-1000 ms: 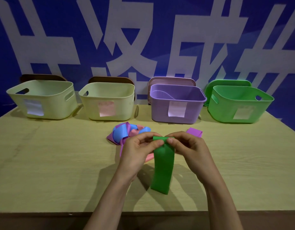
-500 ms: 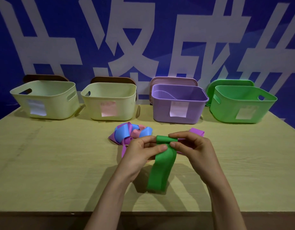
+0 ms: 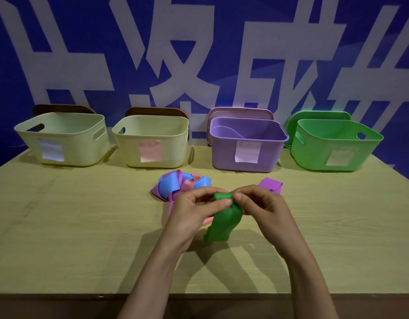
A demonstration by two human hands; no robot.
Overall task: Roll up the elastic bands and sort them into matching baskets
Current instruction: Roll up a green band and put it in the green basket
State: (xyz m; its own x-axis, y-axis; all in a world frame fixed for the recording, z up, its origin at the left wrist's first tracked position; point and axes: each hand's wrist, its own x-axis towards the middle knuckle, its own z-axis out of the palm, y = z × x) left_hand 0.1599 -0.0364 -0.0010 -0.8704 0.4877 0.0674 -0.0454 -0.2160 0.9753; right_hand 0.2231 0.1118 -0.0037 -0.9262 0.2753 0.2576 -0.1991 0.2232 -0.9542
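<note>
Left grip (image 3: 192, 212): fingers and thumb curled, pinching the rolled top end of the green band (image 3: 221, 224). Right grip (image 3: 263, 207): curled likewise, pinching the same roll from the opposite side, and the fingertips of the two grips nearly meet over it. Green band: held between the grips above the surface (image 3: 60, 226). Its top end is wound into a short tight roll. The rest hangs loose and bowed below the grips; whether its lower edge touches the surface cannot be told. Pile (image 3: 182, 185): loose purple, blue and pink bands, tangled, just beyond the left grip and partly hidden by it. Pink strip (image 3: 208, 221): shows under the left grip, beside the green band. Purple band (image 3: 271, 185): folded, lying alone just beyond the right grip, its near edge hidden by the knuckles. Four baskets stand in a row along the far edge of the surface, well beyond both grips. First basket (image 3: 60, 134): cream, pale label, far out to the left of the left grip. Second basket (image 3: 152, 134): cream, pink label, beyond the left grip and beyond the pile. Purple basket (image 3: 247, 150): pale label, beyond the gap between the grips; a faint curved outline shows inside, which cannot be identified. Green basket (image 3: 337, 146): pale label, beyond the right grip and to its right. Lids (image 3: 240, 111): one on edge behind each basket, two brown, one pink, one green. Backdrop (image 3: 83, 31): blue with large white characters, behind the lids.
</note>
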